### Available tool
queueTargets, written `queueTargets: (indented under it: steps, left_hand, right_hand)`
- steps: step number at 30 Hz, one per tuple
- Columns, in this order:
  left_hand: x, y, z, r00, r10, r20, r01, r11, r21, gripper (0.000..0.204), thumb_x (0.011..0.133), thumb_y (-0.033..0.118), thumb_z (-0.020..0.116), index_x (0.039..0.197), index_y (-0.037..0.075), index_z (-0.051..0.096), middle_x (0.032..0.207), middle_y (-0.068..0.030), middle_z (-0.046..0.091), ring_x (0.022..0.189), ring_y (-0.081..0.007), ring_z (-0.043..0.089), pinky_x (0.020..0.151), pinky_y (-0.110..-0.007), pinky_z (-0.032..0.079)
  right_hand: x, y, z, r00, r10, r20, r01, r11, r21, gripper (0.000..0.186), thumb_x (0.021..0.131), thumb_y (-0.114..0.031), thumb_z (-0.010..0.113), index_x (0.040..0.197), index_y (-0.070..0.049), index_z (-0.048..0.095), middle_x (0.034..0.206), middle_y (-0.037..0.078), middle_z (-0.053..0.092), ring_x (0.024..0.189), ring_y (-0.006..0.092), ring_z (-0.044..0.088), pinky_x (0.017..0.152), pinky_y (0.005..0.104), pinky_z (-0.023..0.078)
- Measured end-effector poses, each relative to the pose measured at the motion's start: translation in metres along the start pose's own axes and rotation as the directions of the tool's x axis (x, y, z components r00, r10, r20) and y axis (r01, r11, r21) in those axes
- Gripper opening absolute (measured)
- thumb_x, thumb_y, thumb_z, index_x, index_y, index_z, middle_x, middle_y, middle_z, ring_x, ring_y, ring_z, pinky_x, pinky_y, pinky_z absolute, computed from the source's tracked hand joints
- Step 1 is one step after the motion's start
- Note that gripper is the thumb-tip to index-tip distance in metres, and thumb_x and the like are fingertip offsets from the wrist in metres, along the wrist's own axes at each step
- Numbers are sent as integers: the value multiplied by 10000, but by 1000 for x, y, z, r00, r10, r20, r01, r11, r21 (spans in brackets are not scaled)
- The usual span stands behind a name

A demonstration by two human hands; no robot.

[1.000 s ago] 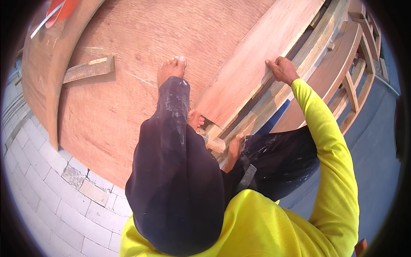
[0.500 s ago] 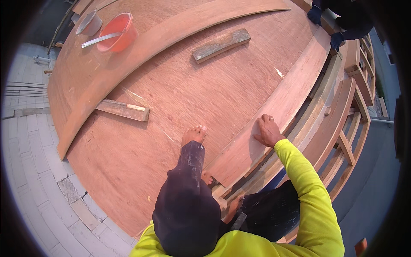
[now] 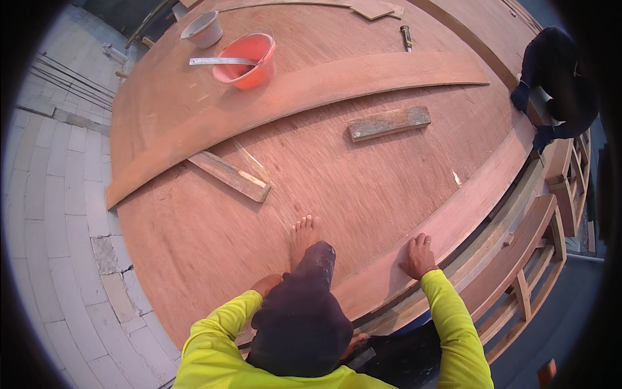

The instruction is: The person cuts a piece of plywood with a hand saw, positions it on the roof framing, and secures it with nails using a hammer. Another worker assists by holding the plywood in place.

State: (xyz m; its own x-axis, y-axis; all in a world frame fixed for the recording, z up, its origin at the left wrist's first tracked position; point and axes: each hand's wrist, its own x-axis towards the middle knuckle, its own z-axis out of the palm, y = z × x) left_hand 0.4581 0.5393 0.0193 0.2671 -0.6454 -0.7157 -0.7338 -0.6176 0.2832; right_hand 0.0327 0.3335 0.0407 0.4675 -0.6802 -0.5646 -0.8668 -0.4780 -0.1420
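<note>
My right hand (image 3: 419,257) rests on top of a long, narrow plywood strip (image 3: 483,170), its fingers reaching out over the surface. The strip runs along the right edge of a large plywood sheet (image 3: 311,175). At the strip's far end are a co-worker's dark-gloved hands, one glove (image 3: 520,97) by its left corner and the other glove (image 3: 543,137) at its right. Beside my bent leg is my left hand (image 3: 267,284), low over the sheet; the leg hides its fingers. My bare foot (image 3: 304,240) stands on the sheet.
A second plywood strip (image 3: 291,104) crosses the sheet, near two wood blocks, one loose (image 3: 389,124) and one partly under it (image 3: 233,178). Beyond stand an orange bucket (image 3: 245,76) and a grey bucket (image 3: 203,31). A dark-handled tool (image 3: 406,39) lies farther back. Timber framing (image 3: 518,259) borders the right side.
My view has shifted, so the far buckets and tool show more. My left hand has come into sight beside my leg. The right hand stays on the strip.
</note>
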Motion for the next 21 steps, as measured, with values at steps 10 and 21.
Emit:
queueTargets:
  steps: [10,21]
  left_hand:
    - [94,25,-165,814,16,-581,-264,901,-345,247,877,168,649,1057,4,694,924,-195,719,844,-328,708,762,-399,545]
    - [-210,-35,-233,997,-77,2,76,987,-141,379,866,322,627,1081,23,719,1045,-216,703,1037,-377,649,918,-469,506]
  right_hand:
    - [23,-8,-47,968,114,222,-134,988,77,814,731,-372,841,1321,74,502,1368,333,465,1232,523,520,1033,493,489]
    - [-156,-31,-196,929,239,281,-361,747,558,593,849,-293,760,1307,40,585,1271,290,616,1176,424,611,1024,463,493]
